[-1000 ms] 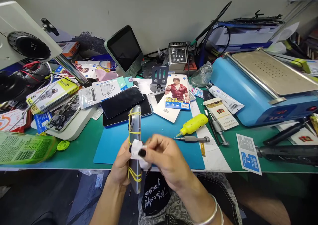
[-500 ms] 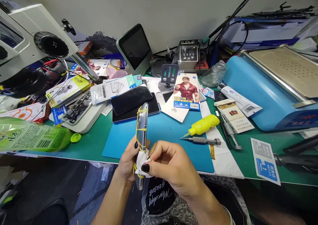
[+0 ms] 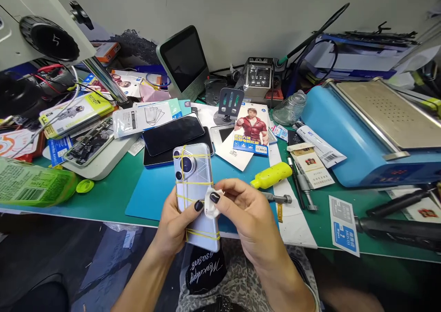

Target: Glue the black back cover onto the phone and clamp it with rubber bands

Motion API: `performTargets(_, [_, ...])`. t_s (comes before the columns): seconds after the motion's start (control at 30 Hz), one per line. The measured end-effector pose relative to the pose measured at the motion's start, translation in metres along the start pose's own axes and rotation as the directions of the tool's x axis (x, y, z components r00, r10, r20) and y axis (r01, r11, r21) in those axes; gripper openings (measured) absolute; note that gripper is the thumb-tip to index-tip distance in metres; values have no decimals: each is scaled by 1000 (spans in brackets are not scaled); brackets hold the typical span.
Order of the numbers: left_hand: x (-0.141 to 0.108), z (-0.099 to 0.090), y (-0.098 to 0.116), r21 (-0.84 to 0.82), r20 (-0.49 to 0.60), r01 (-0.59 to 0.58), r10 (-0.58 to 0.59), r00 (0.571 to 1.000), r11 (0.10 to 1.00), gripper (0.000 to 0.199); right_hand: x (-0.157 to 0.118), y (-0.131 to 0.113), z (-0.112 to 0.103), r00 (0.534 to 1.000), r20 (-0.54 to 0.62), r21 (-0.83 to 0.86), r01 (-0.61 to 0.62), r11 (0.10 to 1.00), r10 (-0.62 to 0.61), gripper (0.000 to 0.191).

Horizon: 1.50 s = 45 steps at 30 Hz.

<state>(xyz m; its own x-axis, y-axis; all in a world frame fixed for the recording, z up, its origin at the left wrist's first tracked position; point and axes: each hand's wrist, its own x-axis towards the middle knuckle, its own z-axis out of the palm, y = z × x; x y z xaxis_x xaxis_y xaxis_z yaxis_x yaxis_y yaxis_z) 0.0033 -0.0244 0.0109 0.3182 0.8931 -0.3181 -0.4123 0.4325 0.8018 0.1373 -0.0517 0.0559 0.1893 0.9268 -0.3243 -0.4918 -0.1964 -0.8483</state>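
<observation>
**Head view: banded phone in left hand, white wipe at its edge in right**

Count: 2 hands, 1 silver phone [image 3: 195, 193], 1 crumpled white wipe [image 3: 211, 209]. Yellow bands [image 3: 198, 183] cross the phone at least three times, plus lengthwise runs; number of separate loops can't be told. Behind it, 2 dark-screened phones [image 3: 174, 135], one stacked on the other. Right of it, 1 yellow bottle [image 3: 272, 175] and 1 screwdriver [image 3: 280, 198].

Position: phone is held up at the bench's near edge, in front of the blue mat [image 3: 148, 197], lower end over the lap.

Orientation: back faces the wearer, camera end toward the wall. Long axis runs away from the body, top leaning slightly left.

Grip: left hand [image 3: 174, 222] holds the phone by its left side, thumb on the back. Right hand [image 3: 250, 211] pinches the wipe against the right edge.

Hidden: phone's screen side, left fingers behind it, edge under the wipe, screwdriver's tip end. Green bottle [image 3: 34, 183] is cut off at frame left.
</observation>
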Motion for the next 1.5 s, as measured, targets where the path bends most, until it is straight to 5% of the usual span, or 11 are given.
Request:
performTargets(0.13, [-1,2,-6,75,-55,-47,51,997,996,34,-7,-4,-10,964,-2,-316,250,915,-264,8])
performTargets(0.27, [8,-9,25,152,90,-277,266,960,949,56,-11,-29,-18,822,295,-637,550,541,-488,16])
performTargets(0.37, [17,-24,62,192,252,-445,394,884,875,63,-9,-44,-18,752,540,-715,647,266,-378,17])
performTargets(0.47, [24,-34,79,379,535,-374,129,835,846,53,-3,-44,-16,729,651,-717,682,145,-211,17])
performTargets(0.57, [31,-31,71,431,596,-248,-67,800,868,51,4,-36,-14,702,688,-695,710,113,-184,16])
performTargets(0.73, [41,-19,53,291,507,-117,-49,861,950,54,10,-32,-14,686,689,-687,721,92,-234,13])
performTargets(0.9, [47,-20,57,330,541,-147,-60,839,932,41,10,-30,-13,672,680,-676,729,106,-292,14])
performTargets(1.5, [45,-19,56,422,512,-262,11,859,868,56,6,-22,-15,666,653,-696,715,59,-361,16])
